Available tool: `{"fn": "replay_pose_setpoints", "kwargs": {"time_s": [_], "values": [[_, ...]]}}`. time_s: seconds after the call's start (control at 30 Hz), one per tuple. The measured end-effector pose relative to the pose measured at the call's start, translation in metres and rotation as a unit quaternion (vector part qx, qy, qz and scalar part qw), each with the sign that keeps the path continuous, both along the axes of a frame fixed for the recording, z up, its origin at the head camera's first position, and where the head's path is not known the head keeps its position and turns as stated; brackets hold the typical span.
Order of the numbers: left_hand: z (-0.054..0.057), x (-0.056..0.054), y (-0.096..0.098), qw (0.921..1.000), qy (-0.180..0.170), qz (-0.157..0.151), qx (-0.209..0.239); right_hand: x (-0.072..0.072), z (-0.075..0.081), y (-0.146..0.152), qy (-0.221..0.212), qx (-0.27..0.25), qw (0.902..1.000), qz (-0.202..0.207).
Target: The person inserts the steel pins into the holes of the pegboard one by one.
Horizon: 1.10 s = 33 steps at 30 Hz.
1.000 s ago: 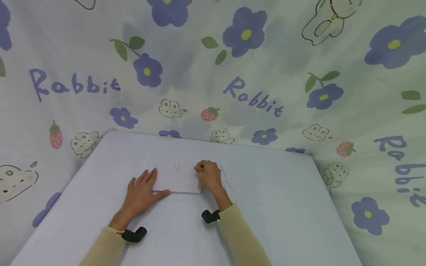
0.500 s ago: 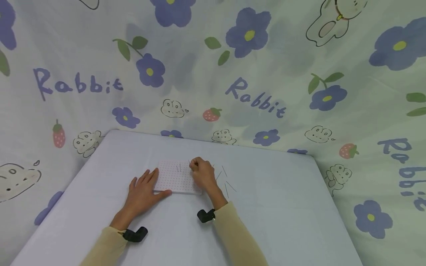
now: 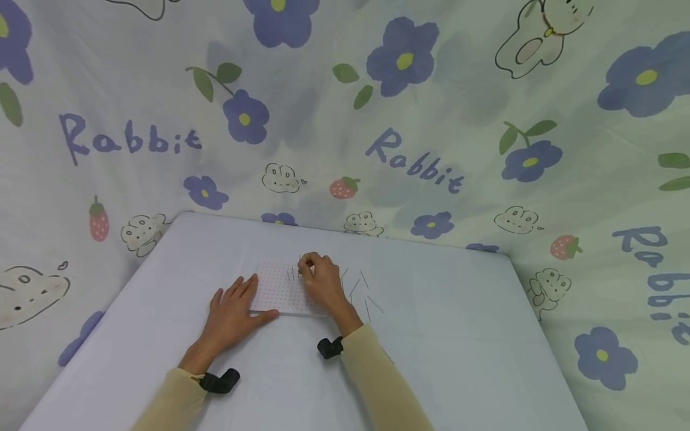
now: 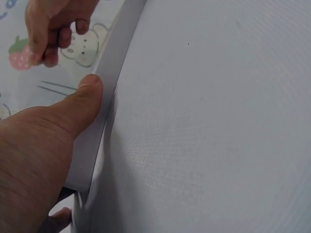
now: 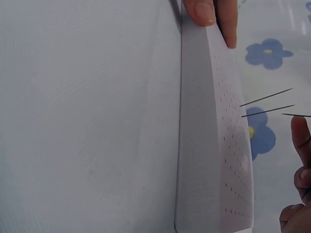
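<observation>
A white block (image 3: 277,294) with a grid of small holes lies on the table. Two thin dark needles (image 5: 267,97) stand side by side in its far part. My left hand (image 3: 229,314) rests against the block's left side with fingers spread, its thumb (image 4: 87,99) along the front edge. Above the block, my right hand (image 3: 323,282) pinches another needle (image 5: 295,115) between thumb and forefinger, just to the right of the standing pair. The held needle's lower end reaches close over the holes; the fingers cover part of it.
Several loose needles (image 3: 364,279) lie scattered on the white table (image 3: 458,335) to the right of the block, partly behind my right wrist. A cloth (image 3: 302,108) printed with flowers and rabbits hangs behind the table's far edge. Each wrist carries a black camera (image 3: 220,381).
My right hand has moved left over the block with the pinched needle, from the right edge to beside the two standing needles. More loose needles show behind it. My left hand stays put.
</observation>
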<state>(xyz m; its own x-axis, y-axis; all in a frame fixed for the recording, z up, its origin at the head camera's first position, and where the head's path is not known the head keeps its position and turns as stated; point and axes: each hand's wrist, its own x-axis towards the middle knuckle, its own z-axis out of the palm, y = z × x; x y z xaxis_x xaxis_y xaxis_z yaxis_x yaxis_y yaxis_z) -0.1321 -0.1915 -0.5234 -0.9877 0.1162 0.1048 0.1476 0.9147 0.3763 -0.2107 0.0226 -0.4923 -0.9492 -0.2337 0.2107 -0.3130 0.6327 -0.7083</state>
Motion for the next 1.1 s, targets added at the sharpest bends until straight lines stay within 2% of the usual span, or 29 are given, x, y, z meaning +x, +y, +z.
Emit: {"fn": "replay_pose_setpoints", "kwargs": {"time_s": [0.27,0.6,0.8,1.1], "values": [[0.002,0.001,0.000,1.0000,0.002,0.001,0.000,-0.001,-0.005,0.000,0.012,0.015,0.9997,-0.013],[-0.002,0.000,0.000,1.0000,0.003,0.003,-0.002,-0.001,-0.015,0.001,0.042,0.096,0.9943,-0.024],[-0.001,0.001,-0.001,1.0000,0.000,0.003,0.002,-0.002,-0.017,0.002,0.063,0.122,0.9903,-0.019],[0.003,0.002,0.002,1.0000,0.005,0.004,0.001,0.001,-0.015,0.001,0.071,0.133,0.9882,-0.024]]}}
